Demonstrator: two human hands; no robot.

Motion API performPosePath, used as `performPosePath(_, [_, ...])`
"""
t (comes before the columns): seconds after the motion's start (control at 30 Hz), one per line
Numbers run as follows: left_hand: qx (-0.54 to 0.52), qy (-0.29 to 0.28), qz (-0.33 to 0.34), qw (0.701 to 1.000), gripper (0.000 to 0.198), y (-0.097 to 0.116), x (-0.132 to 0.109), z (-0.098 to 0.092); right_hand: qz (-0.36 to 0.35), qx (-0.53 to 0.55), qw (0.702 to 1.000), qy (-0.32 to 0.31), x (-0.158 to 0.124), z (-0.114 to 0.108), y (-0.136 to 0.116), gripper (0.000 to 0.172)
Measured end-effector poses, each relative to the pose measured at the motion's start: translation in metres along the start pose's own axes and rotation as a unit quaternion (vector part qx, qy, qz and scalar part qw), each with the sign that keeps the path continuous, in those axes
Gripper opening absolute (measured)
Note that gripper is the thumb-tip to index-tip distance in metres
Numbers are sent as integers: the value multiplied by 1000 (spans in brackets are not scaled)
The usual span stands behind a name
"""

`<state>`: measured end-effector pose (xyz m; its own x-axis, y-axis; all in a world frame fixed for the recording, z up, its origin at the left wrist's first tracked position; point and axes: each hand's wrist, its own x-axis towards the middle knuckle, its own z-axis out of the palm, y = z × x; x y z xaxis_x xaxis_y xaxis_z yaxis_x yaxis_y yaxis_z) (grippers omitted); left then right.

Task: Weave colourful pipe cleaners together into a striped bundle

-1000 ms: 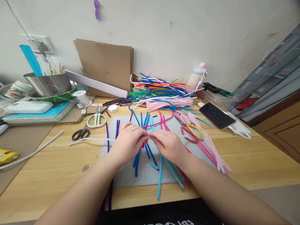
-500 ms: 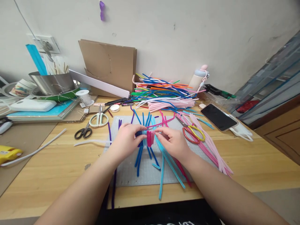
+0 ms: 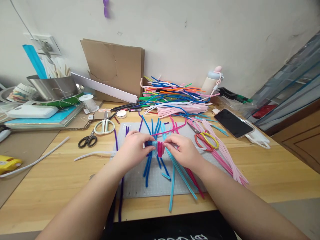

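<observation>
Head view: we hold a small striped band (image 3: 160, 149) between both hands, over the middle of the cutting mat (image 3: 136, 191) on the counter (image 3: 62, 186). Our left grip (image 3: 132, 148) is clamped on its blue end, thumb on the near side; our right grip (image 3: 183, 150) pinches its pink edge. A white pipe cleaner (image 3: 96, 153) sticks out to the left beyond the left grip; how it joins the band, our fingers hide.

To handle the band well, we do best to pinch lightly, since the fuzzy strips probably crush or slide under hard pressure. Both grips want to sit level, so that the blue, light blue and pink strips lie side by side without a twist.

Under and near the band lie loose blue pipe cleaners (image 3: 148, 170) and light blue pipe cleaners (image 3: 171, 190); low wrists could drag them along. Scissors (image 3: 211, 140) lie to the right, near our right wrist, so a wide sweep that way could knock them.
</observation>
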<state>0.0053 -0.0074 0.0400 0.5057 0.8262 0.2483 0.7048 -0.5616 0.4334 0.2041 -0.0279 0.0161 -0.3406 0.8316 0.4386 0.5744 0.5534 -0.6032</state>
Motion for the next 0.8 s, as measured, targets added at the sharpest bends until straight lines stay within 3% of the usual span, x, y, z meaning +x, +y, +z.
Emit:
performPosePath(0.17, [-24, 9, -20, 999, 17, -2, 0, -1, -7, -31, 999, 16, -1, 1, 0, 12])
performPosePath(0.3, [-69, 8, -60, 996, 17, -5, 0, -2, 42, 15, 998, 36, 0, 1, 0, 11])
performPosePath(0.5, [-134, -20, -67, 988, 22, -6, 0, -3, 95, 107, 989, -23, 1, 0, -3, 18])
performPosePath(0.8, [-91, -33, -29, 995, 19, 0, -2, 2, 88, 81, 991, -62, 0, 3, -3, 11])
